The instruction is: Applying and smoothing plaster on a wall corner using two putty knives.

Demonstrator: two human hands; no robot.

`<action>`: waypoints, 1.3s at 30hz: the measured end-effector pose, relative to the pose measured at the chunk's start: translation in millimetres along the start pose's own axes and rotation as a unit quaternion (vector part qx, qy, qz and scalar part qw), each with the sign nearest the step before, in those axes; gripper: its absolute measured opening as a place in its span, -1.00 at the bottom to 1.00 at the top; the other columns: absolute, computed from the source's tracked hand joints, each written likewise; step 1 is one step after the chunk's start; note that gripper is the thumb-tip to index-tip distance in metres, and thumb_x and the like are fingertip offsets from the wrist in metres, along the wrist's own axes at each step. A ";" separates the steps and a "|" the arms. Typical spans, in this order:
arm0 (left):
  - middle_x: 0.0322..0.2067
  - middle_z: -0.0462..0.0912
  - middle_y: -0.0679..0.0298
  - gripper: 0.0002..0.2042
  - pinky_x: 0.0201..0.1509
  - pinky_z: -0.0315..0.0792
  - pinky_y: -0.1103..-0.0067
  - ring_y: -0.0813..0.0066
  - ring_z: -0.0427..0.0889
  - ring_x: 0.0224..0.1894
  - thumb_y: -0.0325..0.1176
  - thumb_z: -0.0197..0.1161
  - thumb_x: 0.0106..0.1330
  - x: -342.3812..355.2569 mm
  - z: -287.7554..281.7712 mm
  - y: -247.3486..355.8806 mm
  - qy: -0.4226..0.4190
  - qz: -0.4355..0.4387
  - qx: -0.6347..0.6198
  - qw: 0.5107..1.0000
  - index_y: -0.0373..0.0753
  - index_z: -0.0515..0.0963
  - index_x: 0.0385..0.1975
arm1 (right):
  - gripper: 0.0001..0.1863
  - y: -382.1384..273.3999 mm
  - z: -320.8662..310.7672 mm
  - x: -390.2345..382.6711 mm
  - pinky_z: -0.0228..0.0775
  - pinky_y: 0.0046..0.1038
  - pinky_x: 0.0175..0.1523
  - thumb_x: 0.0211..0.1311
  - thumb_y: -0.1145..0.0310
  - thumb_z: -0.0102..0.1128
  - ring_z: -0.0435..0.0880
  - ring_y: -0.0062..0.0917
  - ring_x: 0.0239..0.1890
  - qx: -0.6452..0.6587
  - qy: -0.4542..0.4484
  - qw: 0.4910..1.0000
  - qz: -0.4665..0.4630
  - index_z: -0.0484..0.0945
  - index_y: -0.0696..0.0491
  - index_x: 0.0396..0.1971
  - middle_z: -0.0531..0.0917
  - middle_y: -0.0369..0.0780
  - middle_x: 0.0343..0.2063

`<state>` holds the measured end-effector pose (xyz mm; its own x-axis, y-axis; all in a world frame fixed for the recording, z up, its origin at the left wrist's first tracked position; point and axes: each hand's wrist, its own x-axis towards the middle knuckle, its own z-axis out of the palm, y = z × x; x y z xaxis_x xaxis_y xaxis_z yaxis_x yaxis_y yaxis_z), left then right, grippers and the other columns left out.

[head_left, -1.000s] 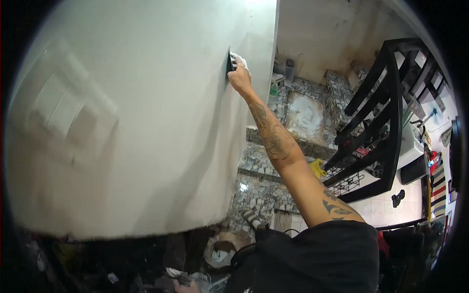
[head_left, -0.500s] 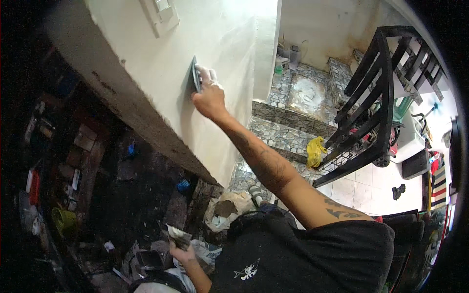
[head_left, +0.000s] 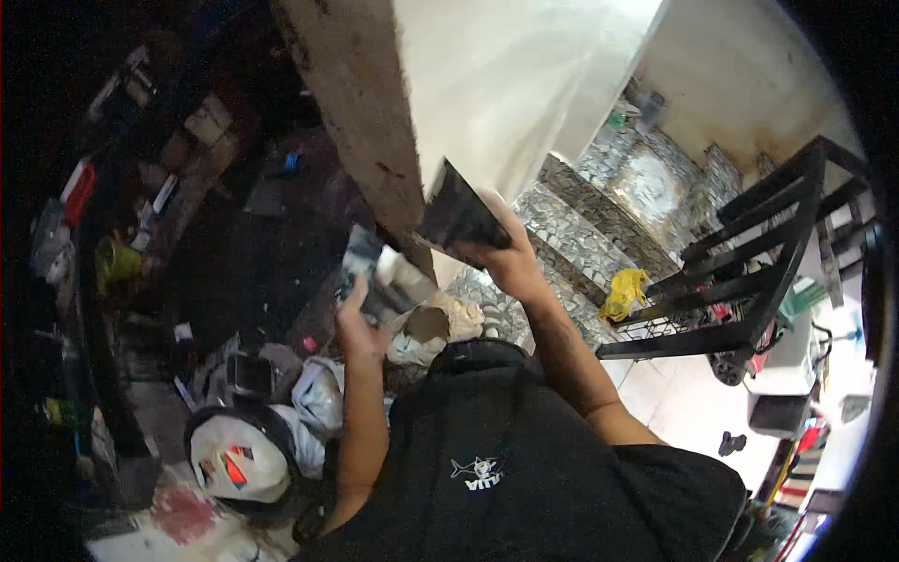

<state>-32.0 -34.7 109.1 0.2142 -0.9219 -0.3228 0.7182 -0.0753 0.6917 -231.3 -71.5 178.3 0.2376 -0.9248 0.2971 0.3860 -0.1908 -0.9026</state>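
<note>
Two bare hands at work before the pale wall (head_left: 506, 84), one flat tool in each. Right hand (head_left: 513, 258): in front of the wall's lower part, fingers and thumb closed about the rear edge of a dark flat blade (head_left: 459, 217), its broad face turned to the camera, tilted. Left hand (head_left: 361, 330): below and to the left of the wall's lower end, partly curled, thumb raised, apparently gripping a pale-smeared tool (head_left: 363, 251); motion blur, so exact shape and tightness of hold cannot be told. Judgement on handling: the two edges would best meet at a shallow angle, the left tool held level as a rest and the right blade drawn across it lightly, so that any paste stays along the edge and does not drop; wrists loose, and the dark blade's corner kept off the wall. Position: dark blade lies left of the right hand, overlapping the wall's lower end in view; contact with the wall cannot be judged. Smeared tool sits just above the left hand, left of the wall's lower end, near the dark blade but visibly apart from it.
</note>
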 end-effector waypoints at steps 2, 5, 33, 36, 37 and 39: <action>-0.31 0.52 0.20 -0.79 -0.25 0.41 0.43 0.32 0.52 -0.32 -0.40 0.05 0.13 5.5 11.8 -5.6 0.032 -0.035 0.007 0.999 -0.32 0.43 -0.25 | -0.44 8.3 -3.7 -25.8 0.13 -0.52 0.09 -0.14 0.70 0.06 0.30 -0.56 -0.01 -0.125 0.013 0.991 0.042 0.25 0.12 -0.01 0.39 -0.24 -0.10; -0.30 0.49 0.18 -0.75 -0.29 0.44 0.43 0.34 0.52 -0.29 -0.41 0.12 0.10 18.4 1.6 -28.7 0.015 -0.008 0.012 1.000 -0.32 0.39 -0.22 | -0.47 37.9 -4.7 -48.9 0.13 -0.49 0.11 -0.12 0.60 0.15 0.30 -0.48 0.04 -0.113 -0.023 0.993 0.016 0.30 0.06 -0.03 0.35 -0.18 -0.04; -0.17 0.44 0.19 -0.63 -0.08 0.31 0.53 0.41 0.43 -0.17 -0.28 -0.03 0.14 38.0 -82.9 -17.7 0.130 0.071 0.040 0.988 -0.36 0.34 -0.09 | -0.52 -6.0 -434.1 334.9 0.30 -0.46 -0.17 -0.14 0.62 -0.20 0.44 -0.47 -0.23 -0.340 0.453 0.804 -0.182 0.31 0.09 -0.09 0.49 -0.17 -0.29; -0.19 0.45 0.19 -0.68 -0.09 0.32 0.53 0.43 0.43 -0.18 -0.33 -0.05 0.17 30.0 -47.5 -26.7 0.103 0.067 0.016 0.992 -0.37 0.36 -0.11 | -0.52 -27.4 -452.5 367.6 0.30 -0.45 -0.16 -0.15 0.59 -0.19 0.47 -0.42 -0.23 -0.378 0.448 0.769 -0.257 0.31 0.09 -0.08 0.51 -0.14 -0.30; -0.21 0.46 0.18 -0.70 -0.12 0.34 0.54 0.44 0.45 -0.21 -0.36 -0.06 0.18 24.0 -40.5 -25.1 0.113 0.085 -0.013 0.990 -0.38 0.38 -0.13 | -0.52 -24.1 -430.4 380.0 0.30 -0.43 -0.15 -0.15 0.56 -0.19 0.47 -0.36 -0.22 -0.389 0.444 0.778 -0.212 0.31 0.07 -0.08 0.51 -0.12 -0.30; -0.25 0.47 0.15 -0.70 -0.12 0.34 0.54 0.44 0.45 -0.23 -0.40 -0.05 0.15 25.3 -64.8 -35.9 0.208 0.179 0.305 0.912 -0.41 0.38 -0.14 | -0.51 -30.4 -405.8 384.5 0.29 -0.41 -0.13 -0.16 0.54 -0.18 0.48 -0.31 -0.20 -0.408 0.445 0.779 -0.171 0.31 0.06 -0.07 0.52 -0.09 -0.30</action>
<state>-9.4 -30.7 34.2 0.6861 -0.7149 -0.1347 0.0779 -0.1118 0.9907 -513.4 -554.9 193.6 -0.6060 -0.5673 0.5577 -0.4902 -0.2859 -0.8234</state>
